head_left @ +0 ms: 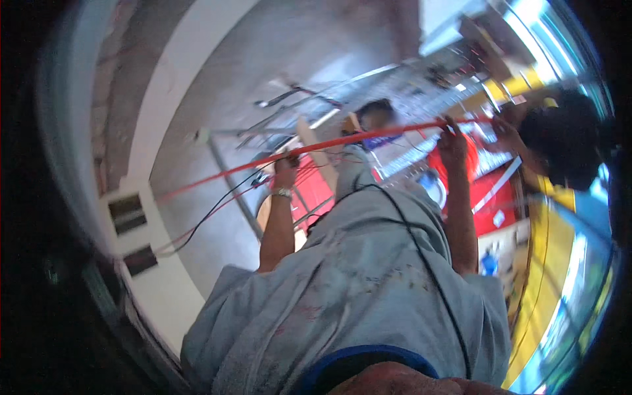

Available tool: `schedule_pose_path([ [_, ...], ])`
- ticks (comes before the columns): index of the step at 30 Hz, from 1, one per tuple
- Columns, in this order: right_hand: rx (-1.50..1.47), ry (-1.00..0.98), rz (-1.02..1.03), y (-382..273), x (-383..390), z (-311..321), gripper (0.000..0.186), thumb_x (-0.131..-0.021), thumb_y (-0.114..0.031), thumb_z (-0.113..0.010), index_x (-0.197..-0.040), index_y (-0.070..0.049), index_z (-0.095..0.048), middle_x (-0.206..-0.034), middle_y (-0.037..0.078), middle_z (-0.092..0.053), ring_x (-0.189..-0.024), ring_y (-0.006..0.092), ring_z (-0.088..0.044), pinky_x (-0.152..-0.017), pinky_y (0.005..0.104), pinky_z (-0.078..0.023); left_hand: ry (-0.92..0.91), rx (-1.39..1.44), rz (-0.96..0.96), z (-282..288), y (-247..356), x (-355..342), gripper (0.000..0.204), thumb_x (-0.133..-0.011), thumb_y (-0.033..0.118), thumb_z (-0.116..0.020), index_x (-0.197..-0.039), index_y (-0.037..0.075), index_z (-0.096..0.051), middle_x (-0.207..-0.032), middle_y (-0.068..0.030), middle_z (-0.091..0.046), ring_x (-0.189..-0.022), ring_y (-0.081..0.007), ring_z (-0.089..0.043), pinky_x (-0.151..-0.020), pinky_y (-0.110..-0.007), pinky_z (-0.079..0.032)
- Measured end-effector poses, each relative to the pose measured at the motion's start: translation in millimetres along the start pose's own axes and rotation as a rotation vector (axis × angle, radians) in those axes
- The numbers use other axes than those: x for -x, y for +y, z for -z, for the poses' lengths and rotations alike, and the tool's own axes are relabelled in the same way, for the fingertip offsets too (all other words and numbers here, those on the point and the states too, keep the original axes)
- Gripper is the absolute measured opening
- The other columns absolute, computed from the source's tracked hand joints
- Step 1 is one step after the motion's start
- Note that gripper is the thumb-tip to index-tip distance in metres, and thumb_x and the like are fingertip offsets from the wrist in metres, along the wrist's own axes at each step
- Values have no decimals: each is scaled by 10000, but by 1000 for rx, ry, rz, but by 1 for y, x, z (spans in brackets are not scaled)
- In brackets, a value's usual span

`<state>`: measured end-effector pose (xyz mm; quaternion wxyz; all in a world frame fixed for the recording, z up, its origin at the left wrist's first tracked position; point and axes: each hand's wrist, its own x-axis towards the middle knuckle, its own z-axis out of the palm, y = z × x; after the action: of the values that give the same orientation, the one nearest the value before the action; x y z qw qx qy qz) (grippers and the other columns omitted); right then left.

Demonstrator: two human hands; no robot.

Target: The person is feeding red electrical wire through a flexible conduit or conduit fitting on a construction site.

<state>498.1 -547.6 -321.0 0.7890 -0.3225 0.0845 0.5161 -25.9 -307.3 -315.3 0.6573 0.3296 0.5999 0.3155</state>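
Observation:
A long, thin, straight red bar [368,135] runs slantwise across the view in front of me; blur hides whether it is a tube or a flat strip. My left hand [286,170], with a band on the wrist, is closed round it left of the middle. Further right, my right hand [451,141] grips the same bar with raised fingers. A co-worker's hand [505,135] is at the bar's right end. Below my left hand hang a black cable [217,207] and thin red cords.
At the right a co-worker with dark hair [559,141] stands close. Another person [378,118] is further off, blurred. A metal frame [230,178] stands at the left beside red panels [315,187]. A wall with square openings [128,214] is far left; a yellow beam [548,257] is right.

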Motion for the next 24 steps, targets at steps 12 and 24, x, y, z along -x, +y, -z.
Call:
schedule_pose_path([
  [12,99,-3,64,25,-20,-5,350,-1014,-234,-548,-1316,-60,-586,-1241,132,-663,-549,74,-417,-494,228,-372,-160,-1444,-960,-89,52,56,525,-901,613,-654,-936,90,-696,-848,-116,-689,-872,-359,-658,-770,-480,-478],
  [24,-47,50,5,5,8,-23,260,-1019,-237,-514,-1124,-45,-655,-1021,70,-684,-515,63,-370,-451,226,-300,-208,-1524,-756,-132,38,66,579,-948,640,-588,-835,75,-641,-721,-156,-645,-691,-364,-630,-623,-511,-432],
])
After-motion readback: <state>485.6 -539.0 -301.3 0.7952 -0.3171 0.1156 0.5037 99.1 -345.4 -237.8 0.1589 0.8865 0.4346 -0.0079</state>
